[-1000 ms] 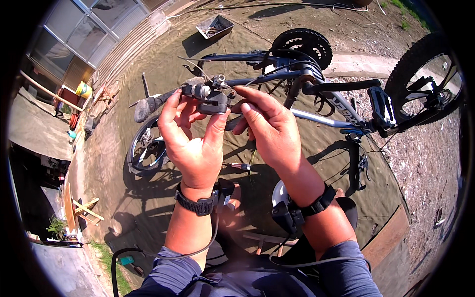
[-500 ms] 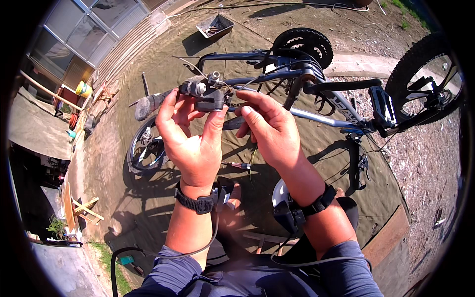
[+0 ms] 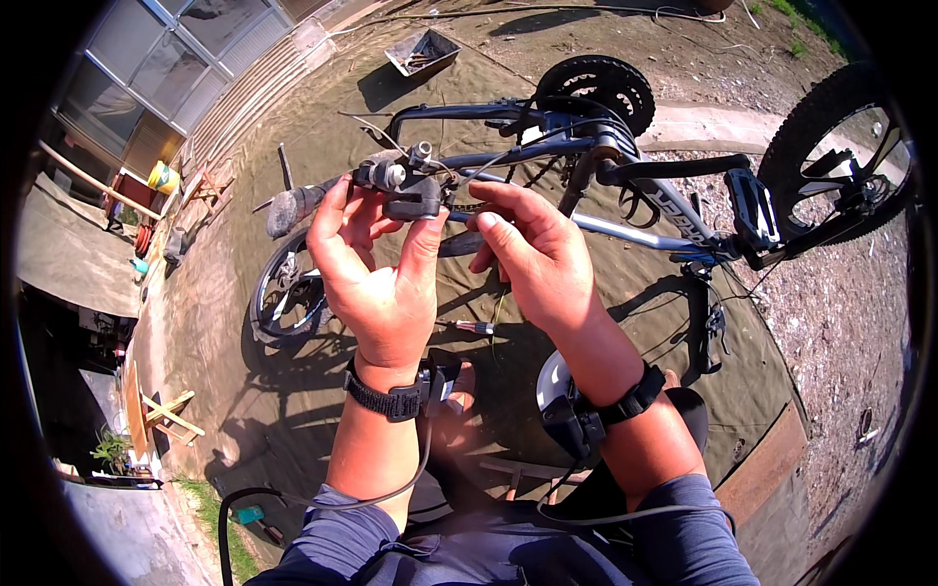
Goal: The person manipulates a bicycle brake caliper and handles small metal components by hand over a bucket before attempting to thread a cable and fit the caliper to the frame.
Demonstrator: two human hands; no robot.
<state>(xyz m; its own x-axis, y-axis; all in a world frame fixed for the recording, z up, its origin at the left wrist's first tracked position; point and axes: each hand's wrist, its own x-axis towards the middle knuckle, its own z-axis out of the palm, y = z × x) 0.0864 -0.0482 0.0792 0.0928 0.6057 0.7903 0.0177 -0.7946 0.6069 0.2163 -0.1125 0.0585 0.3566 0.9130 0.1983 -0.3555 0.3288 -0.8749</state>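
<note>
My left hand (image 3: 376,278) holds a black bicycle brake caliper (image 3: 414,200) between thumb and fingers. Silver round fittings stand on its upper side, and a thin cable runs from it. My right hand (image 3: 535,252) is just right of the caliper, with its thumb and forefinger drawn together beside the cable end. Whatever sits in that pinch is too small or hidden to make out. Beyond both hands the blue-grey bicycle frame (image 3: 625,227) lies over a tarp, with its crank and pedal (image 3: 752,210) toward the right.
A dark tarp (image 3: 625,322) covers the ground. On it, past my hands, is a metal tray (image 3: 422,54) with tools inside. A screwdriver (image 3: 474,327) lies below my hands. The bicycle's wheel (image 3: 831,156) rises at far right, and another wheel (image 3: 288,293) is at left.
Both hands stay almost in place around the caliper. The right hand's fingers shift only slightly.
</note>
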